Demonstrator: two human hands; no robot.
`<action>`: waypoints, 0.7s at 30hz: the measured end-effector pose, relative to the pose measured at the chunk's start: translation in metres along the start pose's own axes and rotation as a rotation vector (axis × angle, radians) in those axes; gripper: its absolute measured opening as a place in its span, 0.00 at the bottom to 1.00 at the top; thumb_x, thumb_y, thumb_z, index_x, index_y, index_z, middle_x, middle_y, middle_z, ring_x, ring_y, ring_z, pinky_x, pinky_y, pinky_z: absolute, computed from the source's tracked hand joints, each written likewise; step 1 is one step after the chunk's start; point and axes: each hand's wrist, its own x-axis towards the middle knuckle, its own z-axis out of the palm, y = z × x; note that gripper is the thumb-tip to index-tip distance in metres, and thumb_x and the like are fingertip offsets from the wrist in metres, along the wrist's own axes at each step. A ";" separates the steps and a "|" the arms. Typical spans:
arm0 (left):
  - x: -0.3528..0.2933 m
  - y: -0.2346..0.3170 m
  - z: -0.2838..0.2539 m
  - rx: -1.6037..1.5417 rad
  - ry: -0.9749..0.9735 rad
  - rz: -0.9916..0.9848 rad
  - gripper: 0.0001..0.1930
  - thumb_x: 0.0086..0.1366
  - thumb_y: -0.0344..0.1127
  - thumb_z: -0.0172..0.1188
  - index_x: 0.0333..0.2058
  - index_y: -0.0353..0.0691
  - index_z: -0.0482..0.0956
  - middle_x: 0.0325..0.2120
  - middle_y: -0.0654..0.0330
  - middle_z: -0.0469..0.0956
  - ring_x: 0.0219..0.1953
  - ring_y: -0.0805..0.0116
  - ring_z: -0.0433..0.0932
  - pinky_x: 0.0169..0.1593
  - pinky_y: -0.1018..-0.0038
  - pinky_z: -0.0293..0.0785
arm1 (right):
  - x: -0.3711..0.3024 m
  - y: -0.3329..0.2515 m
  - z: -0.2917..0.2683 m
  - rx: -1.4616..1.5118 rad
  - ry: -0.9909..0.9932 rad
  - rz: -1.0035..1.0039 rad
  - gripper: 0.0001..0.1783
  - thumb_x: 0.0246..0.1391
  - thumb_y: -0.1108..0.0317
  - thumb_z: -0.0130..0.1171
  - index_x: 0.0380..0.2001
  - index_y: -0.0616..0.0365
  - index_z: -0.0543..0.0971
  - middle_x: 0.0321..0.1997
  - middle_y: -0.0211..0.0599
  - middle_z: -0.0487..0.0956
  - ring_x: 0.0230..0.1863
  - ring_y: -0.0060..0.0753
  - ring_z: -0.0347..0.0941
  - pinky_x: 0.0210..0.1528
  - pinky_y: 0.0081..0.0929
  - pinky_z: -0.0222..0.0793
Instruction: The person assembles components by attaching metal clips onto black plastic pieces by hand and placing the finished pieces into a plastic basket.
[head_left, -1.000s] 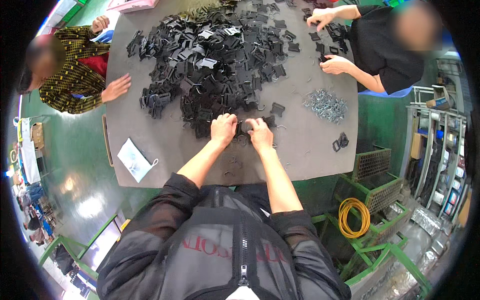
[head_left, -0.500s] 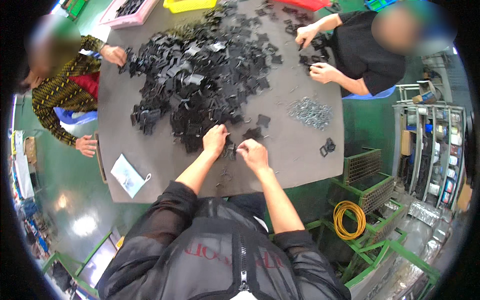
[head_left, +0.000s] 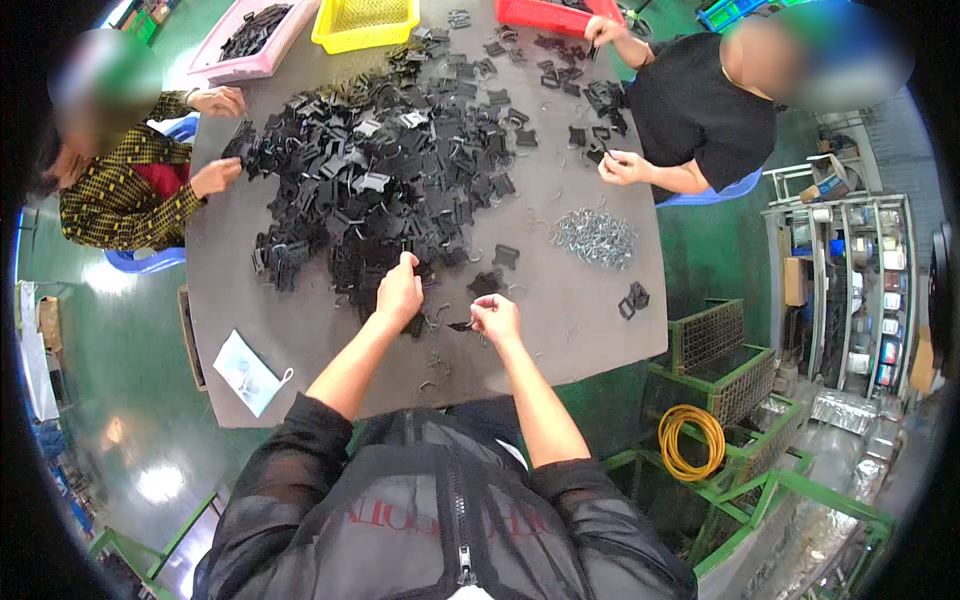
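Note:
A big heap of black plastic buckle-like pieces (head_left: 400, 170) spreads over the grey table. At its near edge my left hand (head_left: 399, 292) is closed, fingertips together among the pieces; what they grip is too small to make out. My right hand (head_left: 496, 320) is a little apart to the right, thumb and finger pinched on a small black plastic piece (head_left: 460, 326) that sticks out leftward. Between my hands and just below lie a few thin curved metal hooks (head_left: 434, 319). A few black pieces (head_left: 487, 281) lie just beyond my right hand.
A pile of small silvery metal parts (head_left: 595, 238) lies at right. Pink (head_left: 270, 62), yellow (head_left: 366, 42) and red baskets (head_left: 540, 18) stand along the far side. Co-workers' hands move at both sides. A light-blue pouch (head_left: 248, 372) lies at the near left corner.
My hands have moved apart; the left went slightly left, the right lower, with a black piece showing in its pinch. Both co-workers' hands have shifted. The whole view has shifted a little.

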 end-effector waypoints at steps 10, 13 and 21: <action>0.017 -0.020 -0.011 -0.565 -0.508 -0.589 0.06 0.55 0.29 0.55 0.32 0.37 0.74 0.18 0.62 0.72 0.15 0.76 0.67 0.17 0.79 0.64 | 0.021 0.021 -0.033 0.614 -0.148 0.486 0.08 0.51 0.69 0.59 0.35 0.52 0.74 0.23 0.27 0.76 0.21 0.17 0.71 0.16 0.12 0.64; 0.006 -0.030 -0.006 -0.524 -0.300 -0.546 0.08 0.53 0.30 0.56 0.33 0.35 0.76 0.22 0.59 0.74 0.18 0.71 0.71 0.21 0.76 0.69 | 0.032 0.026 -0.052 0.807 -0.154 0.382 0.09 0.51 0.68 0.59 0.36 0.52 0.73 0.25 0.27 0.75 0.23 0.19 0.71 0.18 0.12 0.64; -0.035 -0.015 0.024 0.202 0.066 0.140 0.10 0.51 0.32 0.60 0.34 0.44 0.77 0.35 0.59 0.72 0.42 0.58 0.70 0.46 0.64 0.68 | 0.022 0.035 -0.029 -0.724 0.117 -0.479 0.06 0.47 0.64 0.59 0.31 0.46 0.76 0.36 0.35 0.72 0.40 0.41 0.71 0.41 0.38 0.69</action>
